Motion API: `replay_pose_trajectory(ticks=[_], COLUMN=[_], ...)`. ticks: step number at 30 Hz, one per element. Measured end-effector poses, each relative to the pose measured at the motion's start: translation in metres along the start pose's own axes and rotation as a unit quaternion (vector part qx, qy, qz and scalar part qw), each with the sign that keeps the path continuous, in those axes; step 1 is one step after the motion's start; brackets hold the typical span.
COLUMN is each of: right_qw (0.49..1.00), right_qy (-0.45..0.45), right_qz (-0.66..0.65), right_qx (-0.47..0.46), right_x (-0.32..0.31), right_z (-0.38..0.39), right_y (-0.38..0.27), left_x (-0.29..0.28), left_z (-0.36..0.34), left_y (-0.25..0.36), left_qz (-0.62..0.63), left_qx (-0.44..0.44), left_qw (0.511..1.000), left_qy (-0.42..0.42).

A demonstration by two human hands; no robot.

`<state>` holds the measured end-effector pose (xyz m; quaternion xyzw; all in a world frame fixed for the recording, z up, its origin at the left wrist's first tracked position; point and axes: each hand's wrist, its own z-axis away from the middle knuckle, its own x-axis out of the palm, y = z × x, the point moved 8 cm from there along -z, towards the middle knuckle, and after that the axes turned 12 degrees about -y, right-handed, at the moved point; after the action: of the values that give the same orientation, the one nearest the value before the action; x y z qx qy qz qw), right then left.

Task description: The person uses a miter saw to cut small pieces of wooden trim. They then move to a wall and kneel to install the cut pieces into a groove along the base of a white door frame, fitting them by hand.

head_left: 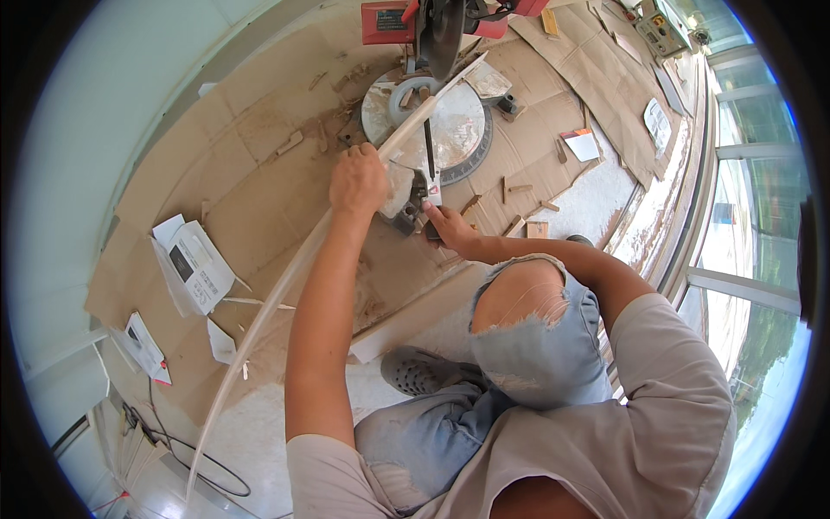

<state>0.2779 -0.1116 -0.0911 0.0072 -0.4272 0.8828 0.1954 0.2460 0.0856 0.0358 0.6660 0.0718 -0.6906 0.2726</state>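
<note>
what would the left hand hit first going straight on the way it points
Beyond the long, pale strip the left hand grips, likely the left edge of the round, dusty, whitish metal saw table, though it might pass above; depth is unclear.

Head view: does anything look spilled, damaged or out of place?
Yes. Wood scraps and brown dust, perhaps sawdust, lie strewn over the cardboard around the saw, some near the right hand; it looks untidy. The jeans are ripped open at one knee. No liquid spill is evident.
</note>
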Motion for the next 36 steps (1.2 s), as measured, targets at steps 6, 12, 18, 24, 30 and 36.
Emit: replay_pose_trajectory(ticks=[6, 12, 18, 24, 30, 36], right_qw=[0.999, 0.993, 0.979, 0.902, 0.847, 0.652], right_qy=[-0.023, -0.060, 0.157, 0.299, 0.316, 0.286], right_qz=[0.032, 0.088, 0.130, 0.258, 0.338, 0.681], right_qx=[0.025, 0.056, 0.005, -0.175, -0.262, -0.169], right_x=[-0.011, -0.052, -0.189, -0.243, -0.198, -0.187], right_z=[0.011, 0.046, 0.130, 0.218, 0.234, 0.126], right_y=[-0.008, -0.018, -0.108, -0.282, -0.441, -0.533], left_x=[-0.005, -0.003, 0.003, -0.004, 0.001, 0.006], left_z=[-0.003, -0.003, 0.001, -0.005, -0.006, 0.005], left_y=[0.002, 0.006, 0.006, 0.002, -0.002, -0.005], left_qz=[-0.014, -0.029, -0.046, -0.053, 0.019, -0.024], left_qx=[-0.016, 0.007, 0.027, 0.032, 0.046, 0.064], left_qw=[0.999, 0.999, 0.997, 0.994, 0.997, 0.997], left_qy=[-0.026, -0.028, -0.050, -0.087, -0.063, -0.029])
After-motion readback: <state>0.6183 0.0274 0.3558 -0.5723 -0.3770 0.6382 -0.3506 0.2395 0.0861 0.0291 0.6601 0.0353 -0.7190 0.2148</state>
